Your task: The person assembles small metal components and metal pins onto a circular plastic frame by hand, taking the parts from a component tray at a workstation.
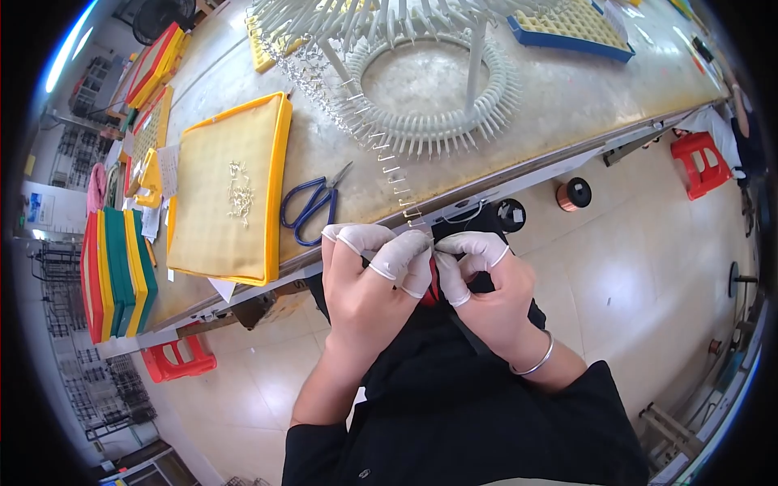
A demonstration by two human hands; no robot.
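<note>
My left hand [361, 279] and my right hand [498, 283] meet just off the table's front edge, white finger cots over the fingertips. A strand of small metal links [397, 183] runs from the rack down to my left fingertips, which pinch its near end. The right fingers press together right beside it; what they grip is hidden. A red object [433, 282], perhaps a tool's handle, shows between the hands. Blue-handled scissors [312, 206] lie to the left, next to a yellow-rimmed tray [279, 182] holding a little heap of small metal pieces [240, 194].
On the table [332, 121], a round grey rack with many prongs [433, 121] stands ahead. A blue tray [579, 44] is at the far right. Stacked coloured trays [121, 271] stand at the left. Below are a copper wire spool [574, 194] and red stools [701, 166].
</note>
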